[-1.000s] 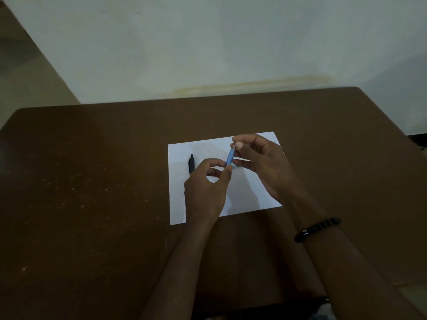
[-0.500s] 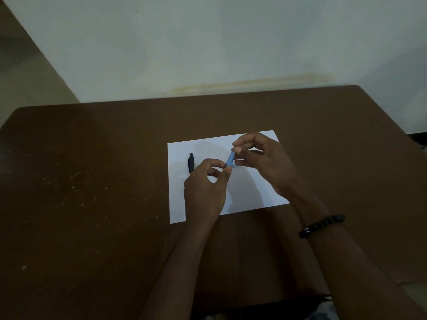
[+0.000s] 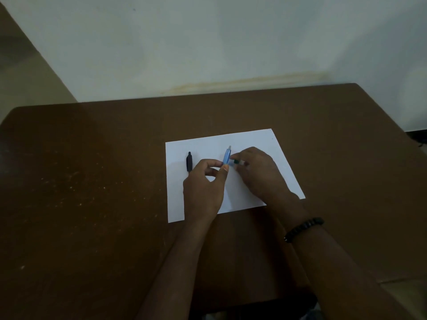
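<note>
A white sheet of paper (image 3: 251, 144) lies on the brown table (image 3: 92, 181). My left hand (image 3: 203, 188) pinches the lower end of a short blue pen barrel (image 3: 227, 156) between thumb and forefinger, holding it upright above the paper. My right hand (image 3: 258, 172) sits just right of the barrel, fingers curled round a small dark-and-white piece (image 3: 238, 161), most of it hidden by the fingers. A black pen cap (image 3: 189, 161) lies on the paper's left part.
A pale wall (image 3: 208, 42) rises behind the table's far edge. A black bead bracelet (image 3: 302, 228) circles my right wrist. The table edge nearest me runs under my forearms.
My right hand has come off the top of the blue barrel and dropped to its right, holding a small piece. The barrel's pale upper end now shows. My left hand keeps its pinch.
</note>
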